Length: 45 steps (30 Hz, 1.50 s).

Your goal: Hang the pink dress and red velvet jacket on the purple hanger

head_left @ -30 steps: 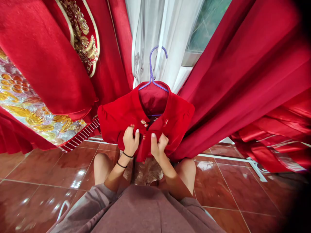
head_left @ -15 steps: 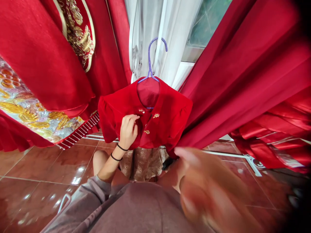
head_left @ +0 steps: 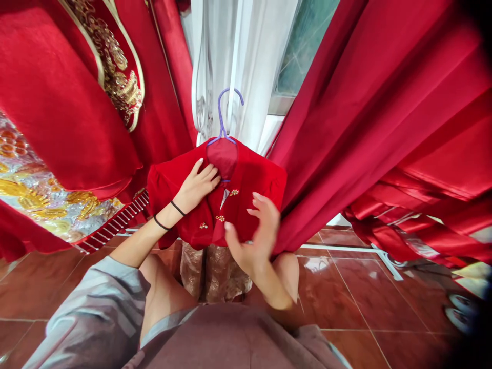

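A short red jacket [head_left: 255,171] with puffed sleeves hangs on a purple hanger [head_left: 221,115]. Its front is parted at the neck, with small gold flower-like fasteners [head_left: 220,219] along the edges. My left hand [head_left: 198,187] grips the jacket's collar edge on the left, fingers bent over the neckline and the outer one lifted; its thumb is hidden. In front of the jacket's right side, my right hand [head_left: 259,230] is raised, thumb and fingers apart, with nothing between them. Whether its fingertips touch the cloth, I cannot tell.
Long red garments [head_left: 346,133] hang on the right, and red ones with gold embroidery [head_left: 123,95] on the left. Behind the hanger stands a white metal frame [head_left: 234,61]. Below are shiny brown fabric [head_left: 213,271], a white floor bar [head_left: 338,248] and red tiles [head_left: 338,287].
My left hand has shifted from the chest front up to the collar. My right hand has come in from the lower right to the jacket. The left front panel's fastener now sits lower.
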Each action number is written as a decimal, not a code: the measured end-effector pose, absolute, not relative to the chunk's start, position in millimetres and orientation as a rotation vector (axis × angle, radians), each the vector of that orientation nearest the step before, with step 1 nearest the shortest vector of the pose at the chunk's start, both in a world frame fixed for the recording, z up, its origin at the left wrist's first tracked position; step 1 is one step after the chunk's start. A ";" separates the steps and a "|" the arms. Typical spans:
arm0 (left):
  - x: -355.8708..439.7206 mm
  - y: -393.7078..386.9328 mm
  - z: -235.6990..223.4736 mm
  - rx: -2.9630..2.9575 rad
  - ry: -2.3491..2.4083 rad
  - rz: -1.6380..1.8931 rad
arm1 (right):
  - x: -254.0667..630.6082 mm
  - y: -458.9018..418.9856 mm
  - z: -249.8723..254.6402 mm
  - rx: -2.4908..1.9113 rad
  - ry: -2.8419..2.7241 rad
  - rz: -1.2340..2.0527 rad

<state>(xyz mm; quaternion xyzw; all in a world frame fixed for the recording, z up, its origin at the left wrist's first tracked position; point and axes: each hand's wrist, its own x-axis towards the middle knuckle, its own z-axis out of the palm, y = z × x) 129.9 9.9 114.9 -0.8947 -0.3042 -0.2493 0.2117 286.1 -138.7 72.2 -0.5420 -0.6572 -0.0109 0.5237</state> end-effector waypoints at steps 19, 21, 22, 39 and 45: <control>152.1 20.2 146.8 -2.710 -0.818 -0.922 | 210.9 -56.8 25.2 -1.397 -1.843 0.243; 141.8 7.2 136.1 -2.625 -0.864 -1.068 | 211.8 -48.8 20.3 -1.397 -1.894 0.257; 137.5 0.7 128.3 -2.576 -0.920 -1.079 | 211.7 -49.9 15.5 -1.371 -1.913 0.249; 174.4 -44.7 13.7 -2.365 -1.488 -1.201 | 339.1 -66.5 -162.4 -1.321 -0.645 1.150; 162.3 -40.0 12.3 -2.353 -1.657 -1.238 | 338.7 -86.8 -179.3 -1.258 -0.561 1.149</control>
